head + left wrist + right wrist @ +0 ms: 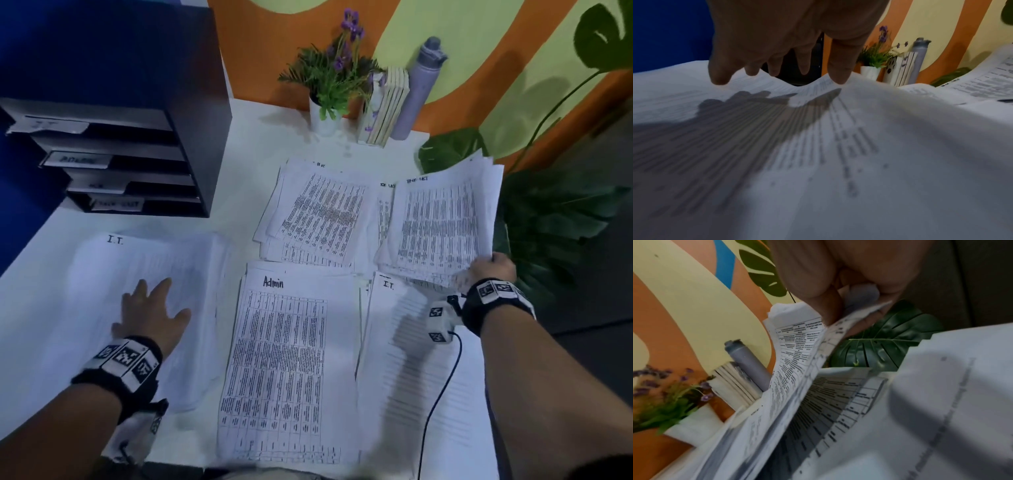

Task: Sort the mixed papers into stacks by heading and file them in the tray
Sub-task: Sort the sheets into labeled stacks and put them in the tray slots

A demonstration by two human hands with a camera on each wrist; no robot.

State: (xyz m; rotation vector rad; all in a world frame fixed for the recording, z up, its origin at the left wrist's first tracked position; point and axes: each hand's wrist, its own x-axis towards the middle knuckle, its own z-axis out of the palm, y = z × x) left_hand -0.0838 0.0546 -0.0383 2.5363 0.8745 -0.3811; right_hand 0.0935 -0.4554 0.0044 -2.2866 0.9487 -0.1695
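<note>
Several paper piles lie on the white desk. My left hand (150,310) rests flat, fingers spread, on the left I.T. stack (144,274); the left wrist view shows its fingertips (838,76) on the sheet (838,146). An Admin stack (284,359) lies at the centre, a second I.T. pile (411,359) to its right, and an H.R. pile (315,212) behind. My right hand (486,270) grips the near corner of the Task List sheaf (442,222) and holds it lifted off the desk; the right wrist view shows fingers pinching the sheaf (797,369). The black tray (137,157) stands back left.
At the back of the desk stand a white potted plant (329,85), upright books (387,106) and a grey bottle (421,85). Large green leaves (548,219) hang past the desk's right edge. A blue wall is on the left.
</note>
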